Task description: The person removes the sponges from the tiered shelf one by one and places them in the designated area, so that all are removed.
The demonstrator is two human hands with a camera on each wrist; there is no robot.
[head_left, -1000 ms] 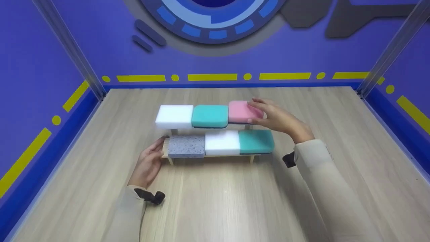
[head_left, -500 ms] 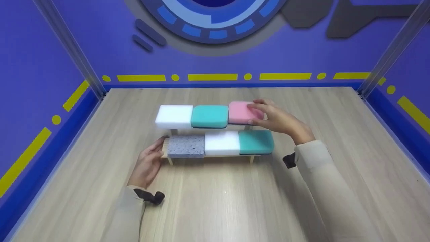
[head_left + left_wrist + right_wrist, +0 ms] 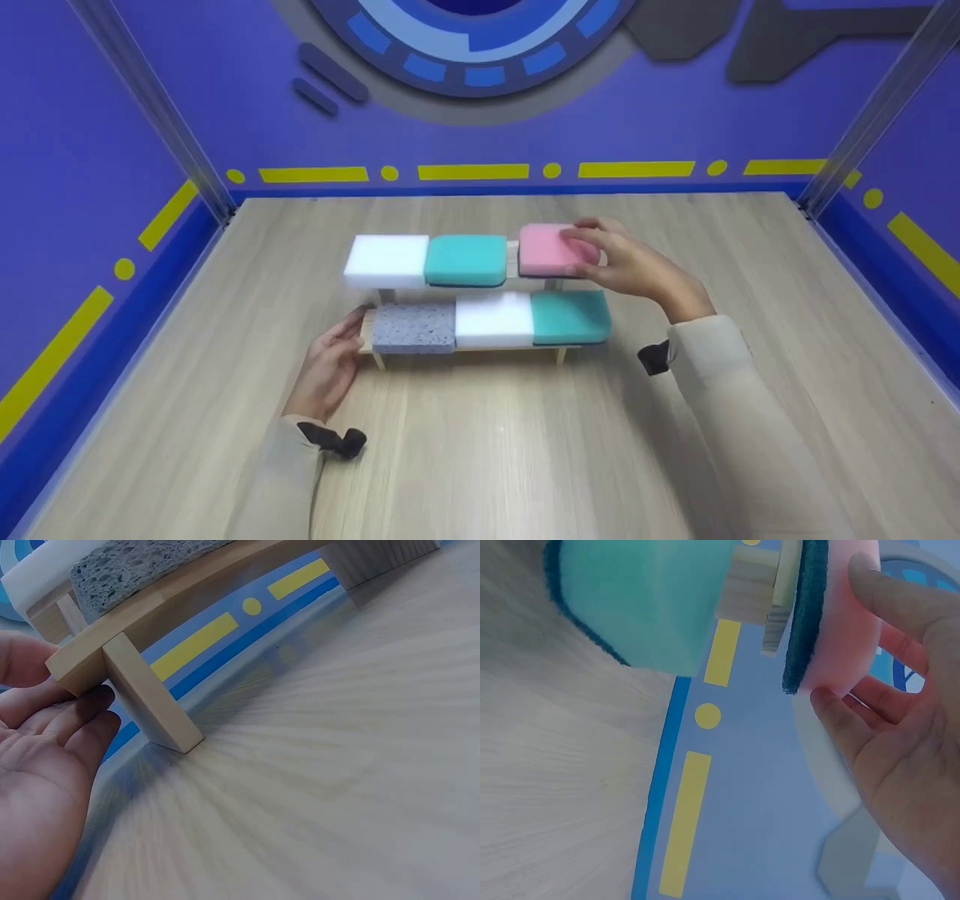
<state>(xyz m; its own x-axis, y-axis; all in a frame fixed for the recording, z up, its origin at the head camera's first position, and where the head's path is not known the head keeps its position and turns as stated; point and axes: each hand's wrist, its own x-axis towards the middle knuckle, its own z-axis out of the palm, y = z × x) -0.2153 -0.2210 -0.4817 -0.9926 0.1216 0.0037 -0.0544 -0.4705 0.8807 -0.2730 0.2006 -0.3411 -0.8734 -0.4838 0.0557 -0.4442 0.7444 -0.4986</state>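
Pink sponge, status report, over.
Right hand grips pink sponge, clear of upper teal sponge. Left hand holds wooden stand by one end. No obstruction visible.

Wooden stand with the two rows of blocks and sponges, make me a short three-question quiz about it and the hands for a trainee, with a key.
1. Multiple choice: how many pieces sit in the row on the light wooden lower shelf? A) two B) three C) five
2. True or false: the person's right hand is holding nothing.
3. Fill in: in the head view, the person's left hand holds that shelf at its ____ end, beside the grey speckled porous block.

Key: 1. B. 2. False; it grips the pink foam sponge with a dark scouring layer. 3. Left.
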